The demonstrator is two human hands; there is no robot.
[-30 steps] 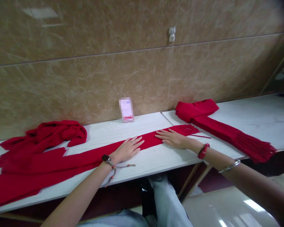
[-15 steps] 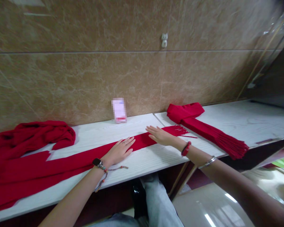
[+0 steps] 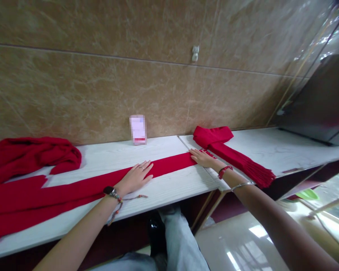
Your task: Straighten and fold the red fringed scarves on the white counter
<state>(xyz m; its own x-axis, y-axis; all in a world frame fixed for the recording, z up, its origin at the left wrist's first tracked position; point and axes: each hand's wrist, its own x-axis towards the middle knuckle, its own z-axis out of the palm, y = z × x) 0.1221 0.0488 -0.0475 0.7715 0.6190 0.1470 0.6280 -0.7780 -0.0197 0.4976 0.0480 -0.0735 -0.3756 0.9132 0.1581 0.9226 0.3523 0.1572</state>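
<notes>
A long red scarf lies stretched along the white counter, wider and layered toward the left. My left hand rests flat on its middle stretch, fingers extended. Farther right, my right hand lies flat over the scarf's end, fingers stretched out, hiding part of the fringe. Just beyond that hand a second red scarf is folded over at the top, its fringed end pointing toward the counter's front edge. At the far left sits a bunched heap of red knit fabric.
A phone with a blurred screen leans against the brown marbled wall. The white counter has a seam right of the middle. A dark grey box-like appliance stands at the right end. A small cat-shaped hook is on the wall.
My right hand has slid right along the scarf and come down onto its fringed end. My left hand stays on the scarf. The view has turned slightly.
</notes>
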